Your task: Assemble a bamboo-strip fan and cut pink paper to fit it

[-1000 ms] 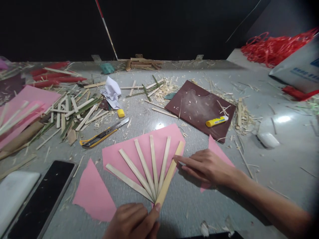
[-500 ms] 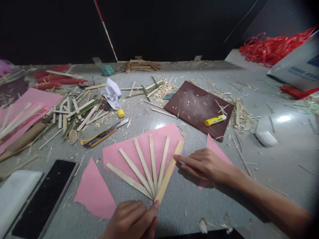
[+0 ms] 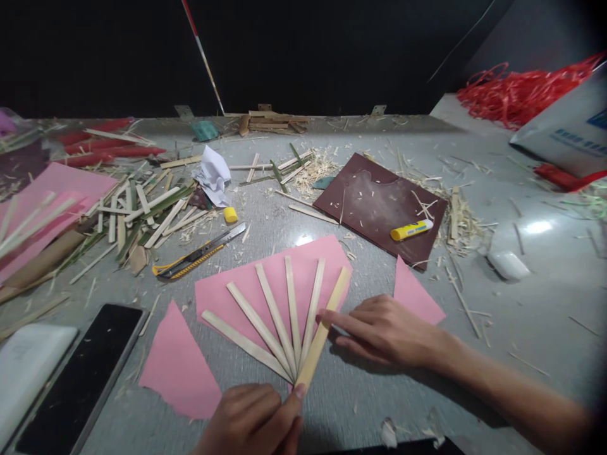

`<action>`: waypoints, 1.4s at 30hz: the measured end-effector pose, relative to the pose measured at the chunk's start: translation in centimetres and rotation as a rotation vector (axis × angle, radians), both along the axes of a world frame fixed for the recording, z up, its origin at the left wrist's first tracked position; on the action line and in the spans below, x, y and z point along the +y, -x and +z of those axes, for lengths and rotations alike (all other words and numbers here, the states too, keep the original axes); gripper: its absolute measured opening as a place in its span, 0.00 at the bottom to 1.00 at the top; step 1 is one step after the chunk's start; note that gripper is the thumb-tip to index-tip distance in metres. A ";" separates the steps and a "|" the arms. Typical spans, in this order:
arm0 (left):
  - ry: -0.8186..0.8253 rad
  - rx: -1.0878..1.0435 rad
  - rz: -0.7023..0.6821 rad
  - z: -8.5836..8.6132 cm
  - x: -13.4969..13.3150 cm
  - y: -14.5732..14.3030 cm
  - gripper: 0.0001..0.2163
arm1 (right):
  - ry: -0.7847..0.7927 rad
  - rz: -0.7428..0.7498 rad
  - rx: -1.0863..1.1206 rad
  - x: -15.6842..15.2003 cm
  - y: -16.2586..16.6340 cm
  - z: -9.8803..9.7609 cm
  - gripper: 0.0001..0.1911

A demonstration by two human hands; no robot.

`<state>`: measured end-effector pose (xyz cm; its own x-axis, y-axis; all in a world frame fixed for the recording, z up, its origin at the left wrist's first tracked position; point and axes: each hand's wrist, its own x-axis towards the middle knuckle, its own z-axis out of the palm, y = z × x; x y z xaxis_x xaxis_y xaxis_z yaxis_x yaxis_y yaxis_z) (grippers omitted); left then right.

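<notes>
Several pale bamboo strips (image 3: 284, 322) lie fanned out on a pink paper sheet (image 3: 265, 284) on the grey table. My left hand (image 3: 251, 420) is closed at the bottom, its thumb pressing the point where the strips meet. My right hand (image 3: 384, 328) lies flat beside the fan, index finger stretched out and touching the rightmost, widest strip (image 3: 327, 325) near its middle.
Pink paper offcuts (image 3: 177, 366) (image 3: 417, 297) lie either side. A yellow utility knife (image 3: 199, 253), a glue stick (image 3: 411, 230) on a brown sheet (image 3: 374, 202), its yellow cap (image 3: 230, 215), a dark phone (image 3: 80, 373) and a heap of bamboo scraps (image 3: 142, 212) surround the fan.
My right hand has slid left and down along the rightmost strip, uncovering the pink offcut at the right. My left hand has stayed at the base.
</notes>
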<state>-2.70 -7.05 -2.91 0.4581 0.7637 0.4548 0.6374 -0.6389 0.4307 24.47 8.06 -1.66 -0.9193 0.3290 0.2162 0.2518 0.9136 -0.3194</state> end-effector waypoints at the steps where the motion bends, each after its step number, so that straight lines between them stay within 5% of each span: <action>1: -0.005 0.001 -0.004 0.0 0.0 0.0 0.13 | 0.016 0.006 -0.002 -0.2 0.4 0.1 0.21; 7: 0.003 0.011 0.005 0.3 0.1 0.0 0.13 | 0.159 -0.005 -0.129 -0.3 2.3 1.5 0.21; 17: 0.039 -0.008 -0.025 -0.4 -0.1 0.2 0.13 | 0.107 -0.012 -0.259 0.2 3.1 2.4 0.24; 35: 0.017 -0.029 -0.020 -0.8 0.0 0.2 0.14 | -0.023 -0.064 -0.212 0.0 3.1 2.5 0.26; 42: 0.118 -0.019 -0.016 -0.1 -0.2 0.1 0.14 | -0.078 -0.054 -0.073 -0.8 1.9 2.3 0.17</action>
<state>-2.83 -7.26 -3.05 0.4628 0.8052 0.3708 0.6188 -0.5930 0.5152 22.56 7.30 0.67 -0.9148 0.3634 0.1762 0.3214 0.9193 -0.2273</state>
